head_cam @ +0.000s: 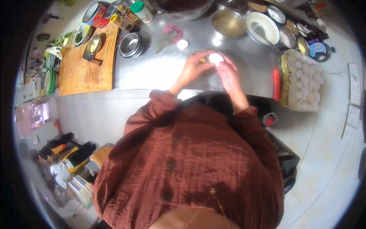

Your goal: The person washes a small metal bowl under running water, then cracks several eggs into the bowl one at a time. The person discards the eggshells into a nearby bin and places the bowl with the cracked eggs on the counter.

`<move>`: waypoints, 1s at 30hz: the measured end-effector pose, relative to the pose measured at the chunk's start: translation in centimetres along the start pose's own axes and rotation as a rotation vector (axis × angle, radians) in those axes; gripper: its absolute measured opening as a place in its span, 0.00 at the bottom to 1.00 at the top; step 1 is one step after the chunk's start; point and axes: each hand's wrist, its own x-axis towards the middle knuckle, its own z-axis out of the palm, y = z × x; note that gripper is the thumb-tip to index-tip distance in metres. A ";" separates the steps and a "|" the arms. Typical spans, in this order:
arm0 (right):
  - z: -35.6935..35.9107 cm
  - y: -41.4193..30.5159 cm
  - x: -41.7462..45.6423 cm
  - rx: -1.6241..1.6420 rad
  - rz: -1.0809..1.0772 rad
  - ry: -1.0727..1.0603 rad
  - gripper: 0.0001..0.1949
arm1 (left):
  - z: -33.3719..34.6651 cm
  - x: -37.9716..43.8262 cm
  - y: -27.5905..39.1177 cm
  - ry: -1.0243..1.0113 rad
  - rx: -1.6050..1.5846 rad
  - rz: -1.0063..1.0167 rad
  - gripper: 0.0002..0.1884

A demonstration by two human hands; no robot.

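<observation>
A bright white rounded thing, likely an egg or eggshell (216, 59), is between my two hands above the steel worktop (248, 74). My left hand (197, 65) curls round from the left, its thumb and fingertips at the egg. From the right, the fingers of my right hand (228, 71) are against it. Part of a small bowl's rim (200, 51) shows behind my left fingers, with a spot of yellow (202, 60) between them; the rest is hidden. Glare blurs the egg's outline, so whether it is whole or cracked cannot be told.
Trays of white eggs (306, 80) stand right, beside a red handle (276, 85). Behind are a steel bowl (228, 24), an enamel basin with a ladle (274, 27) and a pink cloth (174, 32). Nested steel bowls (131, 45) and a wooden board with a cleaver (85, 77) are left.
</observation>
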 end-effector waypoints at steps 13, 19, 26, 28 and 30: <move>1.2 -1.3 4.1 -0.732 0.133 -0.156 0.25 | -1.5 -0.1 -2.1 0.167 0.321 0.139 0.25; 0.9 0.4 5.5 -0.840 0.070 -0.121 0.26 | -1.2 0.2 -2.9 0.186 0.379 0.122 0.26; 1.4 1.2 5.8 -1.084 -0.057 -0.040 0.26 | -0.9 0.4 -3.7 0.211 0.423 0.145 0.25; 1.7 1.2 5.8 -1.141 -0.076 -0.025 0.26 | -0.9 0.5 -3.9 0.208 0.438 0.169 0.26; 1.9 1.3 5.8 -1.190 -0.117 -0.020 0.25 | -1.0 0.6 -3.9 0.197 0.472 0.199 0.26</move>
